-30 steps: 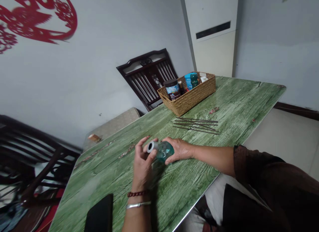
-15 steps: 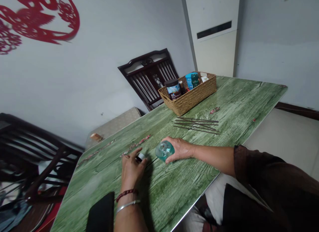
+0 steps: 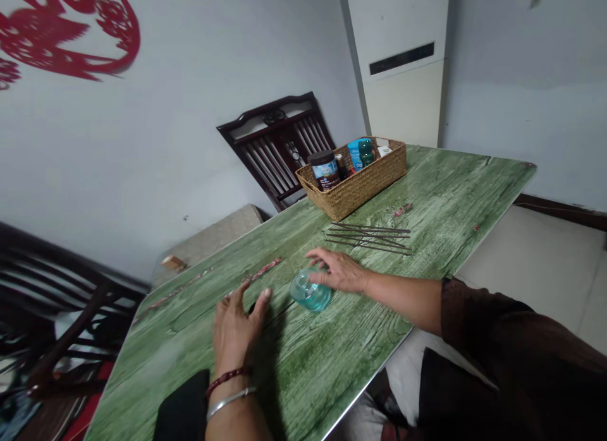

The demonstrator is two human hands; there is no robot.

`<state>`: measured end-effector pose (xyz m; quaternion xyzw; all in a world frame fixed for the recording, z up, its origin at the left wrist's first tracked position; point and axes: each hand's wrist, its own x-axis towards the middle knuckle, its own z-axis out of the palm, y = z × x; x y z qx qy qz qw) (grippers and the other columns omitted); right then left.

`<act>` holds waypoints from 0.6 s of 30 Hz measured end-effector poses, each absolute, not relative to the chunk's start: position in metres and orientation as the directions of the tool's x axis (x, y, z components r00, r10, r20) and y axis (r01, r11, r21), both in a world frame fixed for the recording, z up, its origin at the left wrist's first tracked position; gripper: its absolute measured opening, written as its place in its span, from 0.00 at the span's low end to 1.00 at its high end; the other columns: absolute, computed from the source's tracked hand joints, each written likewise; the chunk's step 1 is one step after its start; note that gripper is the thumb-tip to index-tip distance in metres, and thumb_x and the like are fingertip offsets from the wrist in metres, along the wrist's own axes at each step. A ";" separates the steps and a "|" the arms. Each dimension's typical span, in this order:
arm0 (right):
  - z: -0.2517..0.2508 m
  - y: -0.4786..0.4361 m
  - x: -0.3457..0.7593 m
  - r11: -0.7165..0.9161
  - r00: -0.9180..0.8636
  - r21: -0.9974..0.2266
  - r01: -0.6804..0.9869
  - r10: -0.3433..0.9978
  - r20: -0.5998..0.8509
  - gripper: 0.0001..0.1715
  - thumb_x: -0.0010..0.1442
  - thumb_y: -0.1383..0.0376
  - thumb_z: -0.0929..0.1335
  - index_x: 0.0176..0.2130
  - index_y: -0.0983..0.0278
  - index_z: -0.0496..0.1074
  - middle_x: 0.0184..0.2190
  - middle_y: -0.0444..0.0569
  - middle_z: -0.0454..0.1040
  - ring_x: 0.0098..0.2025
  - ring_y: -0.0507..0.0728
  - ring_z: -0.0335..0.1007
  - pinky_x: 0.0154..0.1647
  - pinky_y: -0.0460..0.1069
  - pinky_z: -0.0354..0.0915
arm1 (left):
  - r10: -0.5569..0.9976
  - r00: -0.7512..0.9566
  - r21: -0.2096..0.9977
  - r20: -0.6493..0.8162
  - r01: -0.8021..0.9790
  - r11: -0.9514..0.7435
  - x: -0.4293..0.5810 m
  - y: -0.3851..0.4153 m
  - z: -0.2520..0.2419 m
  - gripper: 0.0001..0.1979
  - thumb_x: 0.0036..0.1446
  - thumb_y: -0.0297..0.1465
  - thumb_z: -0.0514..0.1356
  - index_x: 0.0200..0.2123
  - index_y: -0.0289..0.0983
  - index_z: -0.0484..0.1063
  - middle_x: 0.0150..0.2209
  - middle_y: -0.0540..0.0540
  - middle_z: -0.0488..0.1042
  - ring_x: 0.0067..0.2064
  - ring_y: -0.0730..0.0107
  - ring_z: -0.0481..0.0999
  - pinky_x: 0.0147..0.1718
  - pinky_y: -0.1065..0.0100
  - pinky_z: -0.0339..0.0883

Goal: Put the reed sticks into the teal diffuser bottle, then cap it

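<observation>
Your right hand [image 3: 339, 271] hangs half open by the glass bottle [image 3: 317, 297], fingers spread and thumb across its neck, with no firm grip to be seen; you can't tell whether the thumb touches. Your left hand [image 3: 237, 318] has thumb and forefinger parted, a dark thing [image 3: 252, 308] mostly hidden behind them, so whether it is held you can't tell. Before you, on the desk [image 3: 327, 365], the bottle carries blue-green liquid low down and appears upright, its long axis near vertical and its neck upward. Beyond the sticks [image 3: 372, 235], the wicker basket [image 3: 365, 191] holds a dark-lidded jar [image 3: 325, 172], a small dark bottle [image 3: 340, 168], a blue packet [image 3: 355, 154] and a green bottle [image 3: 366, 153]
</observation>
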<state>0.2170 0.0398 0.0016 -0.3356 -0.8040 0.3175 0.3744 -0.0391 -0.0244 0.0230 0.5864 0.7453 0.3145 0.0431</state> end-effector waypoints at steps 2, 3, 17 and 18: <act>0.010 0.046 0.229 0.544 -0.341 -0.697 0.468 0.838 0.425 0.18 0.66 0.54 0.64 0.50 0.62 0.70 0.44 0.51 0.76 0.46 0.56 0.72 0.49 0.50 0.64 | 0.925 -0.242 0.730 0.292 0.681 -0.052 -0.025 -0.025 0.026 0.34 0.52 0.53 0.59 0.57 0.40 0.68 0.51 0.37 0.72 0.53 0.50 0.72 0.53 0.49 0.65; 0.013 0.049 0.236 0.498 -0.274 -0.640 0.585 0.864 0.422 0.16 0.66 0.56 0.64 0.47 0.63 0.72 0.43 0.52 0.76 0.47 0.57 0.72 0.49 0.51 0.64 | 0.944 -0.183 0.804 0.274 0.582 -0.121 -0.019 -0.024 0.026 0.34 0.52 0.52 0.60 0.58 0.41 0.66 0.52 0.38 0.72 0.54 0.52 0.72 0.53 0.51 0.66; 0.014 0.068 0.266 0.189 -0.174 -0.220 0.957 0.981 0.086 0.13 0.61 0.69 0.66 0.41 0.69 0.80 0.42 0.64 0.79 0.46 0.65 0.77 0.44 0.54 0.69 | 0.969 0.138 0.806 0.206 0.537 -0.248 0.020 -0.023 0.011 0.43 0.41 0.41 0.71 0.60 0.38 0.62 0.56 0.36 0.71 0.57 0.48 0.72 0.58 0.48 0.61; 0.015 0.066 0.264 0.193 -0.178 -0.214 0.957 0.980 0.089 0.14 0.61 0.70 0.65 0.41 0.69 0.80 0.42 0.64 0.80 0.46 0.65 0.77 0.44 0.54 0.68 | 0.968 0.143 0.794 0.206 0.554 -0.251 0.022 -0.024 0.012 0.42 0.41 0.41 0.71 0.59 0.38 0.63 0.55 0.37 0.72 0.55 0.48 0.73 0.57 0.48 0.62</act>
